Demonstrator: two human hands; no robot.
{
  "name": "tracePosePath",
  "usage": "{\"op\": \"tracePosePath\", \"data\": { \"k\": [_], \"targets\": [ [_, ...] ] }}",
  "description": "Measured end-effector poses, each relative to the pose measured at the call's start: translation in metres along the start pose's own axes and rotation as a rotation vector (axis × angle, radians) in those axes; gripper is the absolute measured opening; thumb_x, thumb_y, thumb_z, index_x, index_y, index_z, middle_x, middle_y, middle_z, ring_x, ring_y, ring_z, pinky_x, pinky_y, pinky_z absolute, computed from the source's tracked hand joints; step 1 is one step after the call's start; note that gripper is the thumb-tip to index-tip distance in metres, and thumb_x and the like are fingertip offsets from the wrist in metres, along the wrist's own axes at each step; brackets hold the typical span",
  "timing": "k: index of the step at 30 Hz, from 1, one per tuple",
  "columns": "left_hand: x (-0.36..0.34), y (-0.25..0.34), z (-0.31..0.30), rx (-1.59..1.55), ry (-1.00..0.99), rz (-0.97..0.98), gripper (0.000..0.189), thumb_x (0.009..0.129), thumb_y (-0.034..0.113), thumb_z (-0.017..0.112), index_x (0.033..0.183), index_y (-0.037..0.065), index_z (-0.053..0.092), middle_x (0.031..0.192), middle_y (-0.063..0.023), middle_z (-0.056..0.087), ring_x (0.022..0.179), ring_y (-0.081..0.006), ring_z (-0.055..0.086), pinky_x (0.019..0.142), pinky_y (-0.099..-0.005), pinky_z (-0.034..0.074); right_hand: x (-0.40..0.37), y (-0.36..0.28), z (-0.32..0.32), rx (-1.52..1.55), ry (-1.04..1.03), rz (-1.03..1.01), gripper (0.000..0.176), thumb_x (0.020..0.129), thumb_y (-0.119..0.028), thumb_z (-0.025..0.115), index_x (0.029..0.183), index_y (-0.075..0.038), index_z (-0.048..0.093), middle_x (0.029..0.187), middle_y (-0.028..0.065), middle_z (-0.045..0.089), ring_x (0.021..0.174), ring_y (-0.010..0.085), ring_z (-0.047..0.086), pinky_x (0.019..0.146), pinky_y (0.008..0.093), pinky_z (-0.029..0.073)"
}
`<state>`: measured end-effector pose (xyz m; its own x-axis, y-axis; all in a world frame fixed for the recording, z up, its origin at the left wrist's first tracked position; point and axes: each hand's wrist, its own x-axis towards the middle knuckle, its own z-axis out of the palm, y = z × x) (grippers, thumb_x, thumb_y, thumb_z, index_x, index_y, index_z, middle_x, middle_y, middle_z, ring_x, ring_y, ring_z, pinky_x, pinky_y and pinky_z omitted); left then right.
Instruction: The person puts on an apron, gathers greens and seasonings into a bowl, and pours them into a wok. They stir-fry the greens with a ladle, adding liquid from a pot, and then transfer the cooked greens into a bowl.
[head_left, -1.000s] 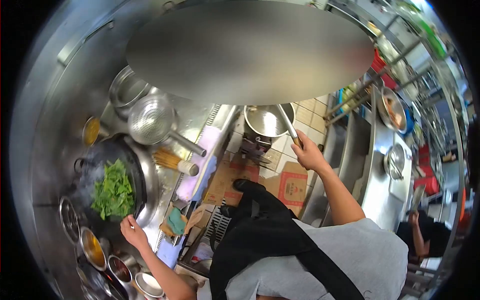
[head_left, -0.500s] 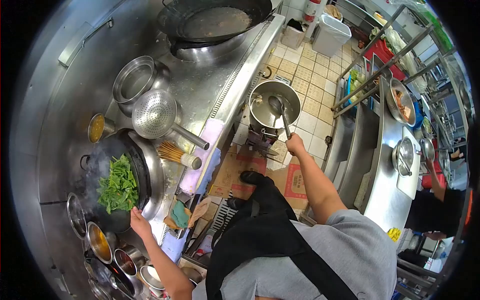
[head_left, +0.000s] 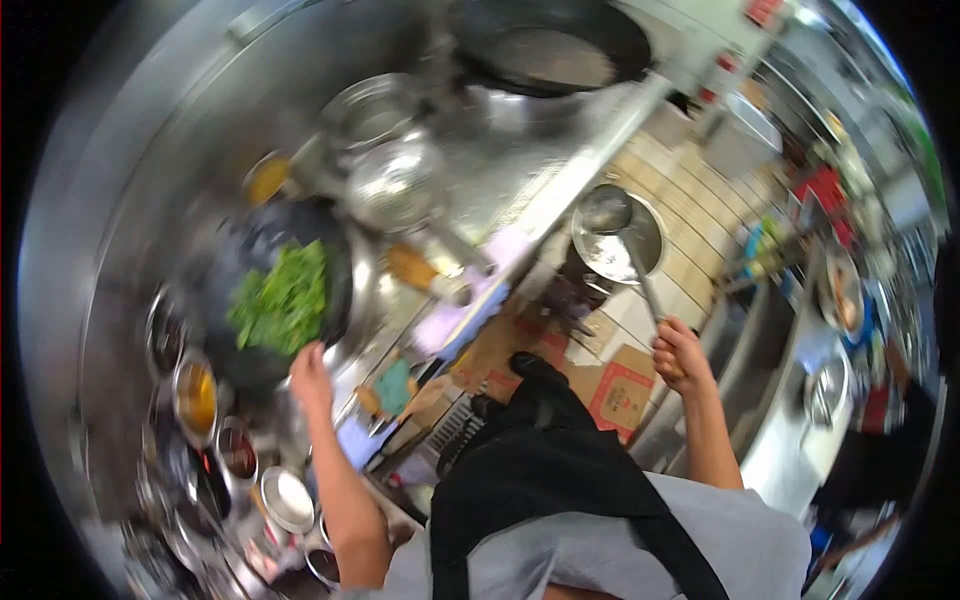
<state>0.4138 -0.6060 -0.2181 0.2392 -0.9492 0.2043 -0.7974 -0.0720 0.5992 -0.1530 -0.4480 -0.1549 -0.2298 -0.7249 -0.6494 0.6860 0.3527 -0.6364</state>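
Observation:
The picture is motion-blurred. My left hand (head_left: pixel 309 373) grips the near rim of a black wok (head_left: pixel 262 290) filled with green leafy vegetables (head_left: pixel 285 298) on the steel stove. My right hand (head_left: pixel 680 353) is closed on the long handle of a metal ladle (head_left: pixel 622 240). The ladle's bowl hangs over the left rim of a steel pot (head_left: pixel 620 240) that stands low beside the stove, above the tiled floor.
Small steel bowls of sauces and seasonings (head_left: pixel 197 398) line the stove's near left. A strainer ladle (head_left: pixel 395 185), a steel pot (head_left: pixel 372 110) and a second wok (head_left: pixel 545 45) lie farther along. Flattened cardboard (head_left: pixel 620 390) covers the floor. Steel shelving (head_left: pixel 830 280) runs along the right.
The view swung and blurred. My right hand has drawn the ladle up and left, from inside the pot to its rim. My left hand stays at the wok's rim.

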Motion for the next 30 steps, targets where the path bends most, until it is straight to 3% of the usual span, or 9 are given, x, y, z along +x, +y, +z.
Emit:
{"op": "tracePosePath", "data": {
  "k": [4,8,11,16,21,23,26,27,30],
  "targets": [
    [-0.004,0.008,-0.004,0.061,0.051,0.092,0.022,0.089,0.028,0.058,0.098,0.009,0.066,0.098,-0.0134,0.065,0.095,-0.0323,0.058,0.085,-0.0388,0.045,-0.016,-0.008,0.02,0.363,-0.579,0.207,0.034,0.096,-0.011,0.042,0.13,-0.008,0.037,0.073,0.0028,0.039,0.048,0.0057,0.038,0.039,0.0206,0.036],
    [-0.006,0.015,-0.001,0.102,0.13,0.119,0.019,0.089,0.027,0.056,0.092,0.01,0.063,0.087,-0.0128,0.063,0.087,-0.0345,0.056,0.077,-0.0437,0.045,-0.027,-0.003,0.088,0.494,-0.759,0.384,0.043,0.098,-0.01,0.032,0.139,-0.001,0.025,0.08,0.0052,0.038,0.05,0.0067,0.039,0.043,0.0217,0.042],
    [-0.007,0.018,-0.005,0.094,0.141,0.113,0.019,0.088,0.027,0.056,0.092,0.01,0.064,0.087,-0.0129,0.063,0.086,-0.035,0.056,0.077,-0.0435,0.045,-0.027,0.006,0.142,0.334,-0.823,0.468,0.04,0.096,-0.008,0.037,0.136,-0.004,0.032,0.078,0.0052,0.039,0.049,0.0062,0.039,0.041,0.0213,0.04],
    [-0.009,0.018,-0.008,0.067,0.101,0.081,0.019,0.088,0.028,0.057,0.091,0.011,0.065,0.086,-0.0124,0.063,0.087,-0.0348,0.056,0.077,-0.043,0.045,0.003,0.031,0.241,-0.369,-0.753,0.221,0.037,0.091,-0.008,0.052,0.127,-0.012,0.043,0.076,0.0095,0.049,0.049,0.011,0.043,0.039,0.0227,0.036],
    [-0.012,0.022,-0.011,0.142,0.107,0.049,0.022,0.089,0.03,0.055,0.095,0.012,0.066,0.083,-0.0098,0.062,0.089,-0.0309,0.057,0.075,-0.0465,0.043,0.051,0.108,0.3,-0.187,-0.858,0.355,0.045,0.089,-0.009,0.055,0.13,-0.01,0.037,0.073,0.0074,0.052,0.05,0.0131,0.047,0.04,0.0257,0.037],
    [-0.014,0.024,-0.01,0.241,0.117,0.026,0.022,0.089,0.032,0.054,0.093,0.015,0.067,0.084,-0.0055,0.063,0.09,-0.0259,0.058,0.076,-0.0467,0.04,0.042,0.12,0.299,-0.947,-0.803,-0.153,0.051,0.087,-0.01,0.056,0.134,-0.006,0.037,0.071,0.0085,0.054,0.051,0.0142,0.05,0.041,0.03,0.041],
    [-0.008,0.008,0.0,0.243,0.148,0.134,0.022,0.088,0.033,0.055,0.094,0.015,0.066,0.083,-0.0053,0.062,0.091,-0.0241,0.057,0.078,-0.046,0.039,0.018,0.079,0.293,-1.501,-0.795,-0.459,0.055,0.084,-0.011,0.057,0.135,-0.002,0.038,0.077,0.0161,0.061,0.061,0.0227,0.06,0.055,0.0363,0.048],
    [-0.005,0.003,0.004,0.227,0.176,0.173,0.024,0.087,0.033,0.056,0.091,0.012,0.067,0.082,-0.0079,0.064,0.086,-0.0272,0.06,0.076,-0.0464,0.043,0.037,0.079,0.278,-1.471,-0.903,-0.977,0.054,0.081,-0.007,0.06,0.133,-0.005,0.045,0.079,0.0142,0.062,0.067,0.0207,0.06,0.063,0.0338,0.049],
    [0.007,-0.001,0.019,0.094,0.083,0.1,0.025,0.087,0.032,0.056,0.088,0.009,0.069,0.08,-0.0127,0.066,0.079,-0.0318,0.063,0.073,-0.046,0.047,-0.011,0.014,0.289,-1.658,-1.021,-1.023,0.053,0.078,-0.006,0.062,0.13,-0.007,0.049,0.082,0.0131,0.064,0.074,0.0262,0.063,0.073,0.0339,0.049]
  ]
}}
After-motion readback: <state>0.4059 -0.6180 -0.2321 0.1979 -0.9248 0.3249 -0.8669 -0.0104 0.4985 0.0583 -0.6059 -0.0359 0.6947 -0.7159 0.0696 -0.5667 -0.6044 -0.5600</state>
